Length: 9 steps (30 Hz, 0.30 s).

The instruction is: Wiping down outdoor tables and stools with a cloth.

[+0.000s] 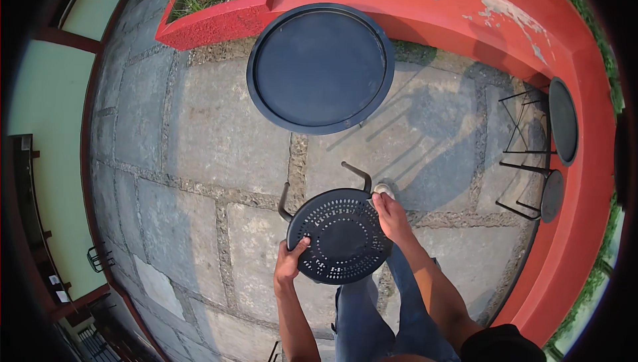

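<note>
I hold a black round stool [340, 236] with a pattern of small holes in its seat, in front of my legs. My left hand [289, 261] grips the seat's left rim, its thumb on top. On the right rim, my right hand [392, 216] is closed around the edge near one leg. Two of the stool's dark legs stick out on the far side; the others are hidden. Beyond the stool stands a round black table [319, 70] with a raised rim, apart from the stool and both hands.
A red wall [478, 10] curves along the back and right side. At the far left of it is a red planter [219, 22] with grass. Against the right wall lean a folding table [563, 121] and another stool [551, 196]. Stone paving [212, 106] covers the ground.
</note>
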Tool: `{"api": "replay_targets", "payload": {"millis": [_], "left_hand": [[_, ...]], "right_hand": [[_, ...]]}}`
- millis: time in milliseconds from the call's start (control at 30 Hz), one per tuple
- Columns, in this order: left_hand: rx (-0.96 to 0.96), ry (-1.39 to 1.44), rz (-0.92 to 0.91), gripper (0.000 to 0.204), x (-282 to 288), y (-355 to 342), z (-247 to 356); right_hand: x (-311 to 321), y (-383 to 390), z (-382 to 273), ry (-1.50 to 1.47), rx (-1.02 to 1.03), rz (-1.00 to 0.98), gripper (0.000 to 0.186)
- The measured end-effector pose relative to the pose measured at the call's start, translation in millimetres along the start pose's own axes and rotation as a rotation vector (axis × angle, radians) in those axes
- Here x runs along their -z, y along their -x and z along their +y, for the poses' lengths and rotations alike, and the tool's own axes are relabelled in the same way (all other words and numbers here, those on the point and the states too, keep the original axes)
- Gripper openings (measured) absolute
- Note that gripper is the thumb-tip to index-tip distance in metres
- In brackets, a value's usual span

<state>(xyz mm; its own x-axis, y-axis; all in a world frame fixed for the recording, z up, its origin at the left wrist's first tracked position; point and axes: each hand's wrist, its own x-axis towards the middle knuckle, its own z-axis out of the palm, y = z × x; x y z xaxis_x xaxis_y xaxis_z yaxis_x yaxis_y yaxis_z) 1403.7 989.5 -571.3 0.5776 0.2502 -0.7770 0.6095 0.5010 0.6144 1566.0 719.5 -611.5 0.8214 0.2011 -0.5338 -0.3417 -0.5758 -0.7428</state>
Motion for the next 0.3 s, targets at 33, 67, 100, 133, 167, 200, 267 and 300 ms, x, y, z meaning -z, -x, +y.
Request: {"api": "replay_targets", "payload": {"millis": [33, 67, 100, 133, 167, 200, 267, 300], "left_hand": [[-0.008, -0.062, 0.001, 0.034, -2, 0, 7], [-0.17, -0.209, 0.075, 0.034, -9, -1, 11], [-0.337, -0.35, 0.151, 0.034, -20, 2, 17], [-0.355, -0.325, 0.26, 0.034, -33, 6, 18], [-0.437, -0.415, 0.323, 0.033, -39, 6, 13], [-0.524, -0.504, 0.398, 0.033, -40, 9, 12], [-0.482, -0.652, 0.455, 0.031, -39, 11, 6], [-0.52, -0.656, 0.417, 0.032, -35, 15, 2]], "right_hand": [[-1, 7, -10, 0.004, 0.043, 0.067, 0.056], [-2, 13, -7, -0.006, 0.04, 0.088, 0.056], [-3, 21, -3, -0.009, 0.031, 0.121, 0.056], [-4, 30, 2, -0.011, 0.016, 0.155, 0.057], [-6, 38, 8, -0.022, 0.025, 0.211, 0.058], [-9, 48, 10, -0.045, -0.013, 0.198, 0.058], [-6, 67, 15, -0.101, -0.062, 0.182, 0.06], [-3, 69, 16, -0.108, -0.062, 0.197, 0.06]]}}
